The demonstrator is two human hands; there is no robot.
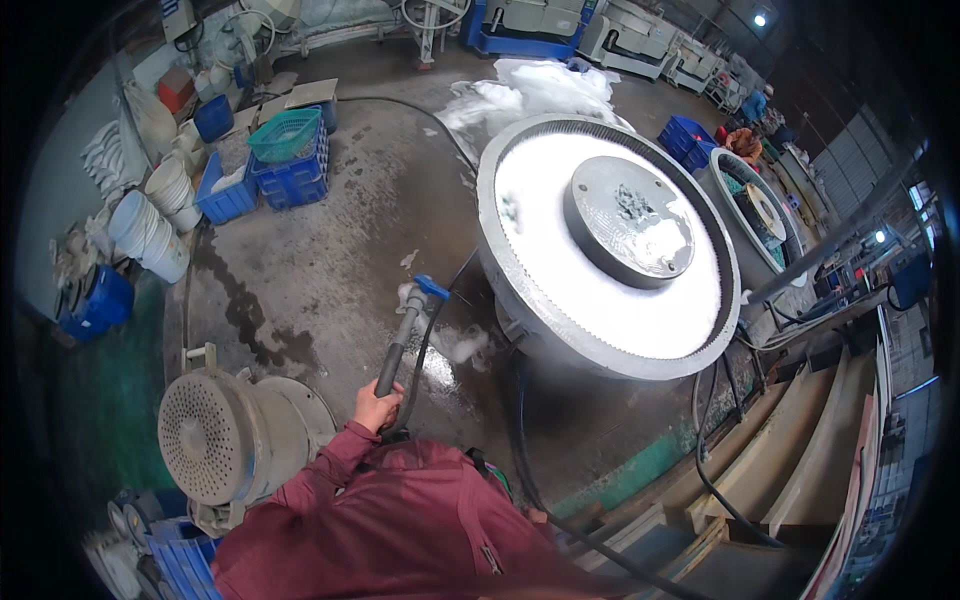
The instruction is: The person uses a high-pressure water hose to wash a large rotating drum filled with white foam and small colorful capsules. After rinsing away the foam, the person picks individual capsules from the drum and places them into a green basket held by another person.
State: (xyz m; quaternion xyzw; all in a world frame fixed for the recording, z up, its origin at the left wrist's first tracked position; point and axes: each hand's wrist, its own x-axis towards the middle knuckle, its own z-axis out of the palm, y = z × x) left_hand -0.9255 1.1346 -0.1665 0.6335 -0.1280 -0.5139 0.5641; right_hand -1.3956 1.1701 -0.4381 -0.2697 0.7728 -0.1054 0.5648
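My left hand (376, 408) is wrapped round the dark lower end of a grey pipe wand (409, 318). A blue fitting (431, 287) tops the wand, which is held tilted over the wet floor. A dark hose (424, 345) runs close beside it. To the right stands a large round machine tub (510, 250) with a toothed inner rim. White foam (550, 255) fills it around a raised metal disc (630, 220) at its middle. Only a small patch of my right hand (538, 516) shows beside my maroon jacket; its fingers are hidden.
A motor-like machine with a perforated round cover (205, 440) stands at the lower left. Blue crates (292, 180) and stacked white buckets (150, 235) line the left. Foam (540, 90) lies behind the tub. A person (745, 143) is near a second tub (735, 205). Hoses (525, 440) cross the floor.
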